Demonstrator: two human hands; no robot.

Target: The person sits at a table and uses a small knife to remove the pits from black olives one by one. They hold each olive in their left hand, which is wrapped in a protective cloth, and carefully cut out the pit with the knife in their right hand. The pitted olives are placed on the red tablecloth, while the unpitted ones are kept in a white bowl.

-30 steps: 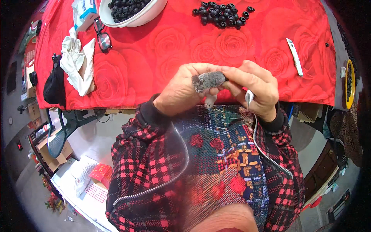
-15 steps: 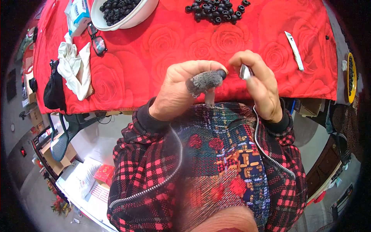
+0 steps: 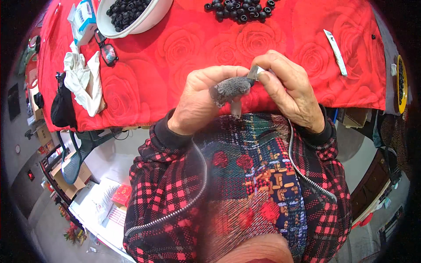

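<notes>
Grey knit finger cover (image 3: pixel 232 89) on left hand (image 3: pixel 197 98), black piece (image 3: pixel 251 82) at its fingertips, silver blade (image 3: pixel 255 72) in right hand (image 3: pixel 291 90). Beyond both hands, red tablecloth (image 3: pixel 175 48) with tone-on-tone roses, white bowl (image 3: pixel 153 21), black pieces (image 3: pixel 241 9); left of left hand, white cloth (image 3: pixel 93 83). Below hands, black-and-red checked jacket (image 3: pixel 162 197), black cuffs (image 3: pixel 169 129), multicoloured patterned top (image 3: pixel 258 175) with red patches.

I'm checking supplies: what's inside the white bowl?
The white bowl holds a heap of small round black pieces. Those on top cover whatever lies beneath, including the bottom; its far side is cropped.
</notes>
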